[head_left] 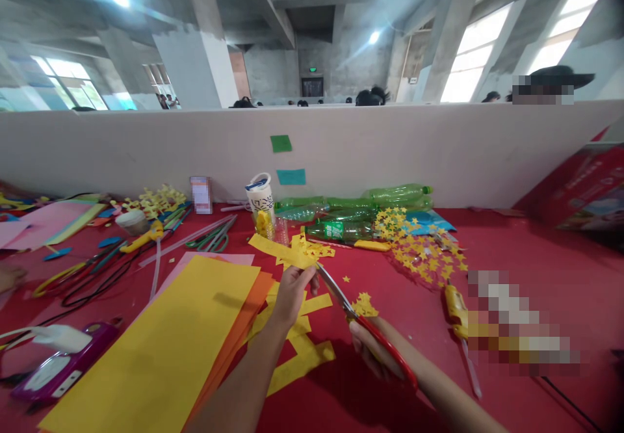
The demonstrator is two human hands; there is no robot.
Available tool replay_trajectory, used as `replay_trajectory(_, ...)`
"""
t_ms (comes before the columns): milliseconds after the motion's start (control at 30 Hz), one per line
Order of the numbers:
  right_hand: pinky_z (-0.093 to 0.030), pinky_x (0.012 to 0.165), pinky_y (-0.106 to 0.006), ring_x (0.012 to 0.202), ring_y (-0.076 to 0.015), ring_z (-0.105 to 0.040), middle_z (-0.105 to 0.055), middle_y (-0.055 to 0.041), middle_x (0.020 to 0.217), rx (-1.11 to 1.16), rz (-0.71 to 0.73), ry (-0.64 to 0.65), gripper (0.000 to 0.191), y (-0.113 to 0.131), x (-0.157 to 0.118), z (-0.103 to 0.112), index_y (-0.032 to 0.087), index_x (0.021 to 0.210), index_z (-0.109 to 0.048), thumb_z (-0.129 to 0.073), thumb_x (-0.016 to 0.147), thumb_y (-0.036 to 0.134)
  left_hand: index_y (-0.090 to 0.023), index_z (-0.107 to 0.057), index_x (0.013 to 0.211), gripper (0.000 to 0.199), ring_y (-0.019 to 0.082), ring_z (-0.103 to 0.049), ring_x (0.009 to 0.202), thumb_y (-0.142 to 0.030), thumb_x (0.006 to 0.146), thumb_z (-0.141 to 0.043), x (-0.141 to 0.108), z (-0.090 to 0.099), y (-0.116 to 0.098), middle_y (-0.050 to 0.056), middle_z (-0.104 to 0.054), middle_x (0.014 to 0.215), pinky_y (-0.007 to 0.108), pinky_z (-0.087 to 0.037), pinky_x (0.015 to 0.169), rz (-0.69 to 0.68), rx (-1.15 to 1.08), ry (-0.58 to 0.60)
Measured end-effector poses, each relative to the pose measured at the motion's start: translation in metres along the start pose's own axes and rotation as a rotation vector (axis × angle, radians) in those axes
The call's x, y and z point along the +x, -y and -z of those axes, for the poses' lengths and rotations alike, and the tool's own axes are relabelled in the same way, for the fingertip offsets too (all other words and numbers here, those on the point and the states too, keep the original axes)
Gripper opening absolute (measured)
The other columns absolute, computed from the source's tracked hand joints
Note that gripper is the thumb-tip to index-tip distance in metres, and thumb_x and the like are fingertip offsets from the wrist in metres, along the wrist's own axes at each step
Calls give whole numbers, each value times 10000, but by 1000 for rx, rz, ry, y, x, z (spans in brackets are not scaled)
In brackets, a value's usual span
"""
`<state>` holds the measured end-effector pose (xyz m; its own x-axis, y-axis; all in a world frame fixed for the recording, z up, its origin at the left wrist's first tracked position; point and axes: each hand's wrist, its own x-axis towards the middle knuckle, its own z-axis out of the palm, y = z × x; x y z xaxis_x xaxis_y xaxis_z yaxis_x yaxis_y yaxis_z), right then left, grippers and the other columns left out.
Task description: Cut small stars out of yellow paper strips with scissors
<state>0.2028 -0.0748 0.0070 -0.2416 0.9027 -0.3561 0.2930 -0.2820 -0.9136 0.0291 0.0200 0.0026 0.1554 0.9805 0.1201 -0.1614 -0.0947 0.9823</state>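
Observation:
My left hand pinches a strip of yellow paper above the middle of the red table. Red-handled scissors are in my right hand, and their blades reach up to the strip's end beside my left fingertips. Behind the strip lie yellow paper scraps with cut-outs. A small pile of yellow paper stars sits just beyond my right hand. Below my left hand are more cut yellow strips. Large yellow sheets lie over orange ones at the left.
Green plastic bottles lie along the white partition, beside a white cup. Star clusters and a yellow glue gun are at the right. A purple power strip, cables and another glue gun occupy the left.

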Motion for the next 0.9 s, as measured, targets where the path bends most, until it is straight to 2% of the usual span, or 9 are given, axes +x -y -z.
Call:
replay_trajectory(300, -232, 256, -117, 236, -33, -314, -388, 84, 348, 6, -29, -9, 494, -3, 2, 3, 180, 636, -442, -365, 781, 646, -136, -562, 524, 311, 95, -481, 456, -309, 778, -507, -1, 1, -7, 8, -547, 502, 237, -388, 515, -1, -22, 41)
replay_trajectory(467, -222, 248, -123, 225, -44, -304, -366, 85, 290, -43, 8, 62, 502, -4, 3, 10, 177, 624, -452, -359, 790, 641, -129, -558, 530, 287, 84, -456, 424, -298, 760, -528, 2, 6, -7, 4, -539, 478, 226, -356, 458, 29, -44, 87)
replay_trajectory(900, -224, 266, -135, 225, -50, -314, -370, 86, 289, -113, 25, 78, 464, 1, 3, 14, 179, 607, -446, -366, 820, 583, -131, -537, 565, 240, 69, -428, 391, -290, 744, -548, 3, 11, -5, -8, -526, 468, 204, -331, 421, 52, -33, 79)
